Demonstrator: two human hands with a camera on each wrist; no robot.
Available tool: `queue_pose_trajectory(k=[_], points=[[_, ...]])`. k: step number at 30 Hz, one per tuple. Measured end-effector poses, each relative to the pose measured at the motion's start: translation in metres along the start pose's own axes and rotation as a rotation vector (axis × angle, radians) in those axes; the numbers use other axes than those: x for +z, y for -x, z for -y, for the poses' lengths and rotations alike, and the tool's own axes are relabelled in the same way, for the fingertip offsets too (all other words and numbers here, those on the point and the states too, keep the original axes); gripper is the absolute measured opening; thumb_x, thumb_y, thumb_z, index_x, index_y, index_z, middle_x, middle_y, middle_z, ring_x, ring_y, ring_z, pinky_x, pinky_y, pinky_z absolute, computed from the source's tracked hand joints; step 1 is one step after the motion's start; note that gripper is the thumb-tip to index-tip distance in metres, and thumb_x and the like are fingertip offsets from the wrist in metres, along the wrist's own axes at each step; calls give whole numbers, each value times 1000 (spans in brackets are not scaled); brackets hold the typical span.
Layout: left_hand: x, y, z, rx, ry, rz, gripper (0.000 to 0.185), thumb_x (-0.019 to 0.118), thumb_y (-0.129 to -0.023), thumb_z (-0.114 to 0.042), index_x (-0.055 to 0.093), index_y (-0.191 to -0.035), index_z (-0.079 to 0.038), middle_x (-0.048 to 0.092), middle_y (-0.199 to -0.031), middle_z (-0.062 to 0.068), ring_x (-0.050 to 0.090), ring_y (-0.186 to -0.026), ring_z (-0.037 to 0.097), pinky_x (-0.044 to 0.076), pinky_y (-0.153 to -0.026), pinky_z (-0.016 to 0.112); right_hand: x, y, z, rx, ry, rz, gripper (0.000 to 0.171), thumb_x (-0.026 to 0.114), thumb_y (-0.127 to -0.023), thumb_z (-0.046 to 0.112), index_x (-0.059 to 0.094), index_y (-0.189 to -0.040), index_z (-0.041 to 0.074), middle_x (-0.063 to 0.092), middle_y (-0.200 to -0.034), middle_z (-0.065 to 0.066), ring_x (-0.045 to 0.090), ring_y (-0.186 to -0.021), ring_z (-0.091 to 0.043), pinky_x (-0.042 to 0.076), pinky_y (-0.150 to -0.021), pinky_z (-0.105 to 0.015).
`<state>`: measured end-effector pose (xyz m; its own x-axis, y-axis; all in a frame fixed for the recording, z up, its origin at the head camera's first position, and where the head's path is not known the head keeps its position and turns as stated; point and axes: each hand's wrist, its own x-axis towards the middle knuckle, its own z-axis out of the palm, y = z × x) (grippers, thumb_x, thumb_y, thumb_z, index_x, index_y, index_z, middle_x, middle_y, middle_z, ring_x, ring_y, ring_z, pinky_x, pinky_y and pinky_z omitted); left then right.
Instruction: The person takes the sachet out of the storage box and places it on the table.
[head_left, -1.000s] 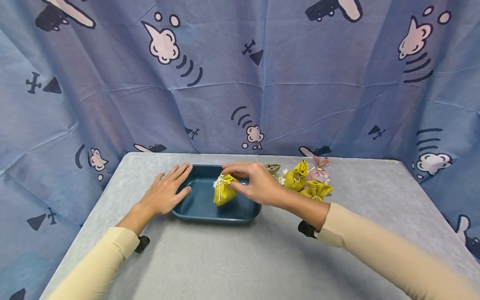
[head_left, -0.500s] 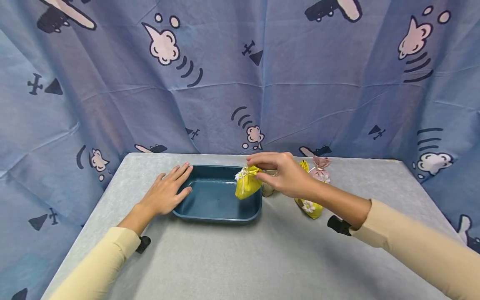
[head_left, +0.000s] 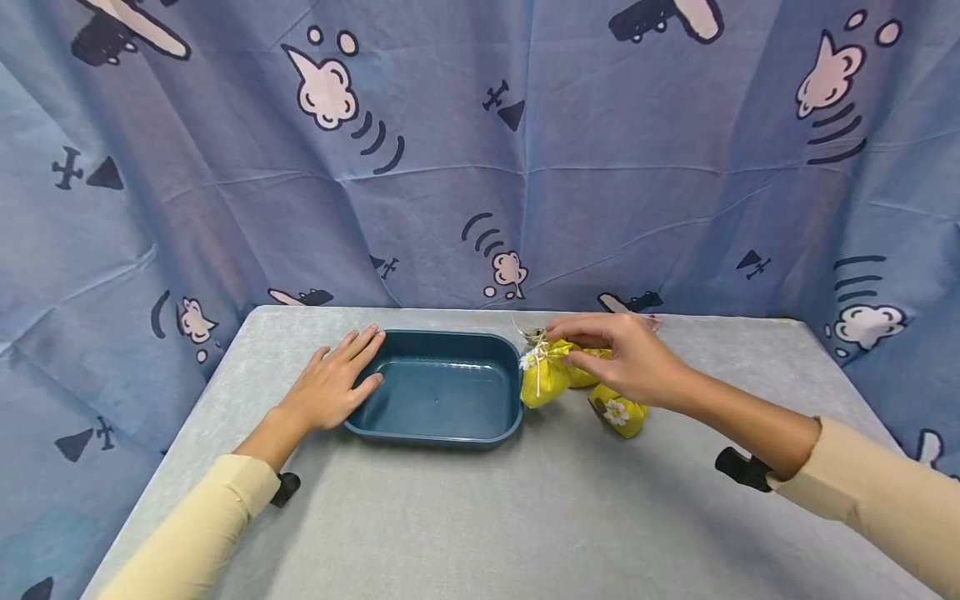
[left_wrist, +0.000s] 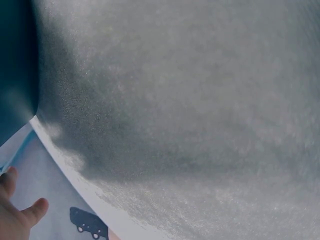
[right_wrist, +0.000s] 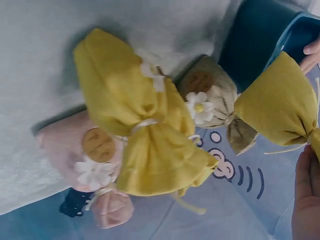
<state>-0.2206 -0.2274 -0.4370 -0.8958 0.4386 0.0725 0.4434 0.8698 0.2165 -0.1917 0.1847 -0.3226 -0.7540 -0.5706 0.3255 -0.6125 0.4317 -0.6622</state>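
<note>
A: What risk is judged from this arrangement, read left to right?

B: The left hand (head_left: 333,385) is laid flat with straight fingers on the bench (head_left: 480,517), touching the left rim of the blue tray (head_left: 438,429). The yellow pouch (head_left: 542,382) is pinched at its tied neck by the right hand (head_left: 626,360), just off the tray's right wall. Since only gathered cloth is held, the pouch could slip or swing, and the neighbouring pouches could be knocked over.

A: And the counts?

B: One tray is counted, with nothing seen in it. Five pouches are counted: three yellow, namely the held one, a second yellow pouch (right_wrist: 145,125) and a low yellow pouch (head_left: 618,411); one beige pouch (right_wrist: 212,100); and one pink pouch (right_wrist: 95,165). More may be hidden behind the hand.
</note>
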Motion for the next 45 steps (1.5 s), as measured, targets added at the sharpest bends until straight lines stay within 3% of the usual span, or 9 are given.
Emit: queue_pose_trajectory(k=[25,36,41,45], points=[[0,0,-2,7,-1,-2,66,47,-104,-40,22,-160,-14,19,-166,6,22,-149,37,22,-110,68,7,32,-34,111,10,63,31,72,-81,-15,73,-109,-1,68,-120,-21,68,-108,-32,56,-85,-30],[1,0,-1,8,-12,-2,67,47,-104,-40,22,-160,-15,18,-166,5,23,-149,37,22,-110,68,15,41,-47,106,-30,79,33,71,-80,-19,72,-109,-5,69,-118,-20,65,-110,-33,55,-87,-31],[1,-1,-1,10,-9,1,67,47,-104,-41,21,-161,-15,17,-166,5,23,-149,37,22,-110,68,15,41,-49,105,-12,98,35,72,-81,-16,70,-113,-4,67,-120,-20,65,-111,-33,55,-88,-35],[-1,0,0,11,-26,6,68,48,-103,-41,21,-160,-14,18,-166,6,24,-148,38,22,-109,69,14,39,-47,110,81,150,39,75,-82,-8,68,-120,-1,66,-125,-17,64,-113,-32,54,-91,-42]])
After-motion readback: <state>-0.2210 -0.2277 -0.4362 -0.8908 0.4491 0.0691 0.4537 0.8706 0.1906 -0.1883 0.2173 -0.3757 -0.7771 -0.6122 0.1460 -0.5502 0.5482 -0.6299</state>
